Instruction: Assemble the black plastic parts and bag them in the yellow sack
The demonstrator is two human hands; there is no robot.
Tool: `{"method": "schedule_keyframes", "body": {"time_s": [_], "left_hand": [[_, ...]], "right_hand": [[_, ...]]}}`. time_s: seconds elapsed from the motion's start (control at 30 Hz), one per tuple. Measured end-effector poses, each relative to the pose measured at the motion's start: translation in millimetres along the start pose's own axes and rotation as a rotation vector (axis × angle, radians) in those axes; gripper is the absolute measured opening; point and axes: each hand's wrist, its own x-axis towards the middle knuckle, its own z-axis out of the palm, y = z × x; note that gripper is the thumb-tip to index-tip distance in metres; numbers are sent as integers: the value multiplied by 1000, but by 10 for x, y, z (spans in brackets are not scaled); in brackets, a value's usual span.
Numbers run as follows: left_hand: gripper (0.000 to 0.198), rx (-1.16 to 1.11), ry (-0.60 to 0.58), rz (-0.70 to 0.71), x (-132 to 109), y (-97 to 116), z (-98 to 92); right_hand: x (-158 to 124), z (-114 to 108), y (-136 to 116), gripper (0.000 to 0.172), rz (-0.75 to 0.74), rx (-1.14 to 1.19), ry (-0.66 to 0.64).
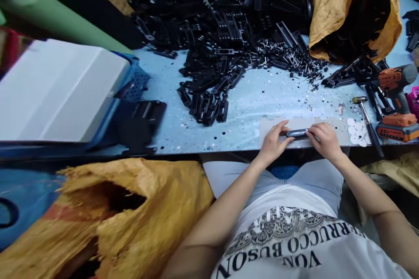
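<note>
Gripping one shiny dark part (297, 132) by its ends, left hand (274, 141) and right hand (326, 141) had it at the near pale board (266, 127). Many black parts (231, 26) lay heaped farther off, left of the hands; couldn't tell which were finished.

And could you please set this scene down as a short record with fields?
Left hand: holding one end of a slim, shiny dark part
Right hand: holding its other end
Beneath: pale mat on a blue tabletop
Right of the hands: white discs, hammer, orange-and-black power tool
Farther back: heaped black parts, small scattered fasteners
</note>
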Motion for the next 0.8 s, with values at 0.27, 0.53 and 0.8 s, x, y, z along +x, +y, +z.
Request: {"method": "schedule_keyframes", "body": {"time_s": [0.27, 0.53, 0.8], "left_hand": [[58, -149, 14, -116, -18, 33, 30], [56, -138, 8, -113, -27, 50, 14], [53, -91, 20, -117, -41, 105, -25]], "right_hand": [[504, -40, -411, 24, -56, -215, -621], [721, -100, -751, 19, 39, -371, -823], [647, 42, -937, 23, -8, -431, -781]]}}
